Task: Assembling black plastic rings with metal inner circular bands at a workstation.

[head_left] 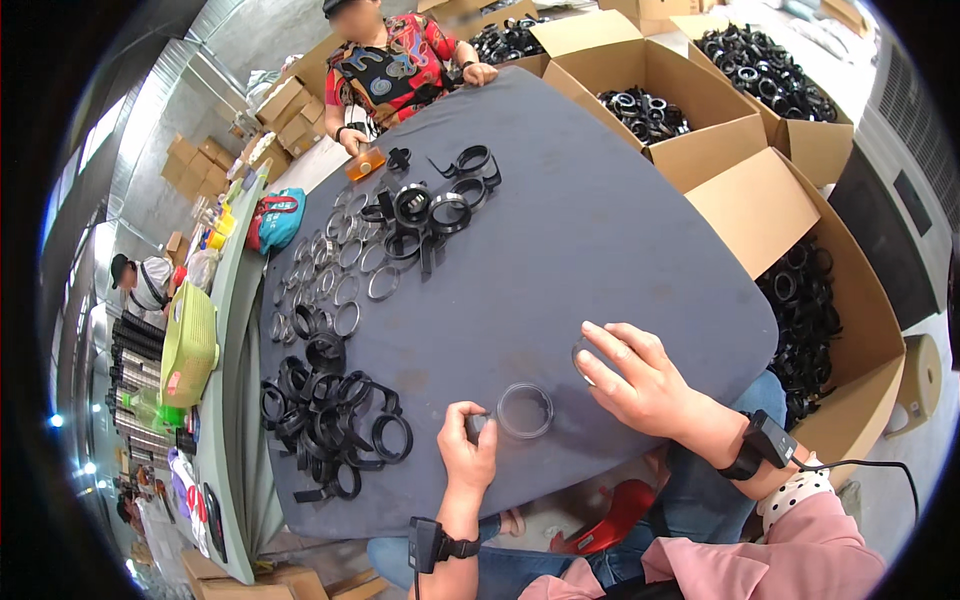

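Note:
My left hand (pixel 468 447) is closed around a small dark grey piece (pixel 476 428), its far end showing between thumb and fingers. Against that piece, on the grey cloth, lies a round clear ring (pixel 526 436) with a greyish rim. To the right, my right hand (pixel 640 385) is palm down with its fingers bent over a second clear ring (pixel 578 350). Only the left edge of this ring shows; the fingers cover the rest. Black rings with straps (pixel 335 425) are heaped left of my left hand, and loose clear rings (pixel 383 283) are spread farther up the table.
Across the grey-covered table (pixel 600 230), a person (pixel 395 75) holds an orange object (pixel 366 164) near more black rings (pixel 450 212). Open cardboard boxes (pixel 720 200) filled with black rings line the right side. A side table on the left bears a green basket (pixel 190 345).

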The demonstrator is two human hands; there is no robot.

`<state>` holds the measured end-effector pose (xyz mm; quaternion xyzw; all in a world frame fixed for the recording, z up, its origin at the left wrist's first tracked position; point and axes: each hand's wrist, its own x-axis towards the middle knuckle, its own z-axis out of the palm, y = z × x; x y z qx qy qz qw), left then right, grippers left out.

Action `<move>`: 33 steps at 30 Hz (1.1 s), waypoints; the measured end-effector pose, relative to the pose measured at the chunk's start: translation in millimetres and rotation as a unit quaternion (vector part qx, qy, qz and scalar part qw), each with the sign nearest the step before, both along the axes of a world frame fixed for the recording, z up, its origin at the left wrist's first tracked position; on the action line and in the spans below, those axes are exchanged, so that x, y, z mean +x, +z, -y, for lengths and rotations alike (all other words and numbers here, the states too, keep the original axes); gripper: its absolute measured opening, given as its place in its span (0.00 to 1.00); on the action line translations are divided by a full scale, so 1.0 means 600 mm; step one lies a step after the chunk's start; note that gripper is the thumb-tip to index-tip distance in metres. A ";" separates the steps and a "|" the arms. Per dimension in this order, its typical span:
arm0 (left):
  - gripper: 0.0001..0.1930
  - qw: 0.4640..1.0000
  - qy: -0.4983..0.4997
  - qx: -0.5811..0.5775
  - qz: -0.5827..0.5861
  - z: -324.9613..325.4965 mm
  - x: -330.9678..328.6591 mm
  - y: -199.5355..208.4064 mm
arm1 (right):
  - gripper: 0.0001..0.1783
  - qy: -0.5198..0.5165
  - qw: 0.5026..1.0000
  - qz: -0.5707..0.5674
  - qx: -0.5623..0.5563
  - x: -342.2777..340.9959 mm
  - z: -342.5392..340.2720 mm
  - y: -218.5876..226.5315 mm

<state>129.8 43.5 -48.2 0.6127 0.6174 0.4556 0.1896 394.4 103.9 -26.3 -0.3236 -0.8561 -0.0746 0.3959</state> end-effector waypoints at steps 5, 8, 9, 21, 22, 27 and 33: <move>0.08 0.999 0.033 -0.039 -0.008 -0.002 0.003 -0.010 | 0.40 0.016 0.996 -0.078 -0.028 -0.004 -0.002 0.001; 0.09 0.998 0.035 -0.043 -0.032 -0.001 -0.001 -0.014 | 0.53 0.021 0.994 -0.089 -0.065 -0.005 -0.006 -0.003; 0.09 0.998 0.032 -0.038 -0.034 0.000 -0.001 -0.015 | 0.53 0.023 0.994 -0.087 -0.065 -0.006 -0.007 -0.006; 0.10 0.997 -0.019 0.025 -0.065 0.002 0.006 -0.008 | 0.46 -0.057 0.962 0.103 -0.245 -0.018 0.010 -0.014; 0.10 0.997 -0.023 0.038 -0.061 0.002 0.007 -0.008 | 0.43 -0.078 0.963 0.103 -0.238 -0.025 0.014 -0.020; 0.11 0.995 -0.040 0.038 -0.085 0.005 0.010 -0.002 | 0.40 0.021 0.968 0.005 -0.249 -0.054 0.019 -0.016; 0.13 0.993 -0.040 0.044 -0.100 0.003 0.010 -0.009 | 0.42 0.160 0.948 -0.002 -0.274 -0.087 0.059 -0.014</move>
